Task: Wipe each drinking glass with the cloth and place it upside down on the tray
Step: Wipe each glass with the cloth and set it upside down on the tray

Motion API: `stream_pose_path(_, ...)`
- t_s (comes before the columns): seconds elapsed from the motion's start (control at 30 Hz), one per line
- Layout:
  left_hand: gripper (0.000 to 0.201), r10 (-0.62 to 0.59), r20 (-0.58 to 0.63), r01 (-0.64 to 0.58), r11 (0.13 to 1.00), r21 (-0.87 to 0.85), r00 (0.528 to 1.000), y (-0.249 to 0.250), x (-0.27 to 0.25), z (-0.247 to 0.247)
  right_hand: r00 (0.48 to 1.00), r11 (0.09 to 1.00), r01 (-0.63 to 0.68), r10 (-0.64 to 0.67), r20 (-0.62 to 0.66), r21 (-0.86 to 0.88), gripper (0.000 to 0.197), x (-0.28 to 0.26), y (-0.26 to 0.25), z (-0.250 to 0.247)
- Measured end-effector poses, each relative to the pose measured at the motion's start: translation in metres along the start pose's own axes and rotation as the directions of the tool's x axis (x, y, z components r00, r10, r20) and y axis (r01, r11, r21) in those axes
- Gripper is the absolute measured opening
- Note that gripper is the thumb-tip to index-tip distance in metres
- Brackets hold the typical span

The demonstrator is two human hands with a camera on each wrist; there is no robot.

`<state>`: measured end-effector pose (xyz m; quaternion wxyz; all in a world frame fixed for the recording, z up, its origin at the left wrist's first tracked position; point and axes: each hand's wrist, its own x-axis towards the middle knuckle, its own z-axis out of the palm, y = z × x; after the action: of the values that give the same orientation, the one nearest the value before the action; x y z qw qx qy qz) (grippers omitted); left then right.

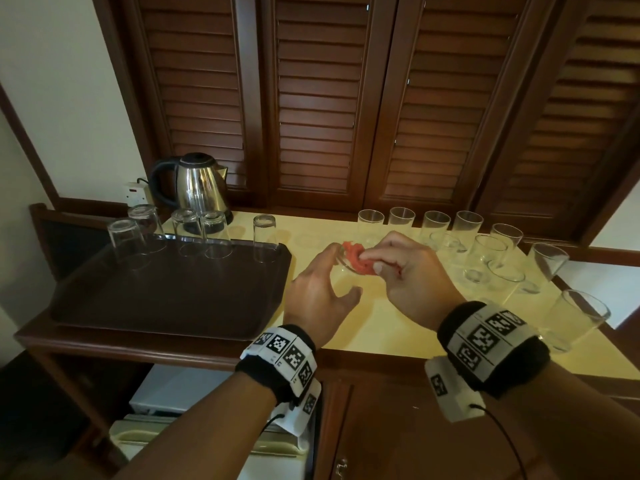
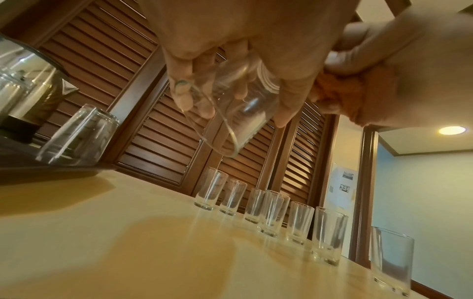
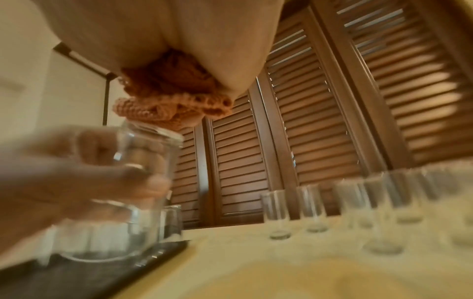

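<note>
Your left hand (image 1: 318,292) grips a glass (image 2: 230,113) w/ curled fingers; right hand (image 1: 412,271) pinches cloth (image 1: 358,261) against it, above table (image 1: 381,327).

Dark louvred wooden shutters (image 1: 318,98) stood behind the pale yellow bench (image 1: 381,323); cream walls (image 1: 69,98) flanked them, and a round ceiling light (image 2: 451,130) glowed.

No readable words, brands or numbers anywhere here; the wristbands (image 1: 287,358) carry only black-and-white square code markers, no letters to make out.
</note>
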<state>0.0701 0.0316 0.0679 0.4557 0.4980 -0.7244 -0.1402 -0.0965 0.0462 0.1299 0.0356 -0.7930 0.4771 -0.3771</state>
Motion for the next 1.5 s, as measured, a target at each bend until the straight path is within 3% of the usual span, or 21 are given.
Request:
stream_pose_path(0.1,0.068,0.012,0.01,-0.012,1.0,-0.012,1.0,0.004,0.001,0.008,0.997,0.995,-0.05,0.045,-0.063,-0.081,0.03,0.006,-0.004,0.004)
stream_pose_path(0.23,0.069,0.004,-0.002,-0.004,1.0,-0.008,1.0,-0.005,0.006,0.005,1.0,0.998,-0.023,0.022,0.006,0.052,0.03,0.003,-0.009,0.005)
stream_pose_path(0.37,0.07,0.016,0.019,-0.016,1.0,0.013,1.0,-0.001,0.004,0.006,0.999,0.995,-0.033,0.029,-0.042,-0.095,0.031,0.011,-0.002,0.005)
stream_pose_path(0.5,0.067,0.001,0.0,-0.001,1.0,-0.016,1.0,-0.01,0.011,0.001,1.0,0.999,0.018,-0.018,0.005,0.041,0.03,0.009,-0.005,0.007)
stream_pose_path(0.63,0.072,-0.002,0.017,0.002,1.0,0.002,1.0,-0.008,0.008,0.005,0.999,0.997,-0.017,0.014,-0.049,-0.079,0.03,0.016,0.001,0.012)
stream_pose_path(0.77,0.069,0.007,0.006,-0.007,1.0,-0.015,1.0,-0.014,0.011,0.003,0.997,0.998,-0.024,0.028,-0.073,0.061,0.03,0.007,-0.008,0.022)
stream_pose_path(0.9,0.069,0.012,0.04,-0.013,1.0,0.021,0.999,-0.013,0.004,0.004,0.993,0.997,-0.069,0.065,-0.095,-0.042,0.031,0.007,0.0,0.025)
stream_pose_path(1.03,0.068,-0.005,0.011,0.006,1.0,-0.013,1.0,-0.017,0.008,0.002,0.999,0.999,0.026,-0.025,-0.022,0.027,0.032,0.007,-0.004,0.022)
stream_pose_path(1.17,0.068,-0.019,0.016,0.019,1.0,0.014,1.0,-0.013,0.005,0.005,0.999,0.99,0.002,-0.008,-0.041,-0.143,0.035,0.011,0.004,0.021)
stream_pose_path(1.3,0.069,-0.023,0.008,0.024,0.999,-0.026,1.0,-0.021,0.009,0.009,1.0,0.999,-0.008,0.009,-0.019,0.038,0.031,0.003,-0.005,0.028)
stream_pose_path(1.37,0.07,-0.063,-0.001,0.062,0.997,-0.048,0.998,-0.028,0.007,0.009,0.997,0.991,-0.073,0.073,0.005,0.108,0.029,0.0,0.0,0.022)
stream_pose_path(1.43,0.081,-0.205,-0.045,0.192,0.959,-0.209,0.978,-0.027,0.008,0.005,0.987,0.968,-0.153,0.16,-0.019,0.198,0.028,0.001,0.005,0.014)
stream_pose_path(1.47,0.082,-0.323,-0.043,0.286,0.887,-0.363,0.946,-0.024,0.01,0.002,0.979,0.951,-0.191,0.203,-0.027,0.242,0.028,0.001,0.005,0.012)
stream_pose_path(1.5,0.076,-0.451,-0.004,0.376,0.75,-0.544,0.893,-0.021,0.015,-0.003,0.972,0.936,-0.217,0.233,-0.023,0.278,0.027,0.0,0.005,0.01)
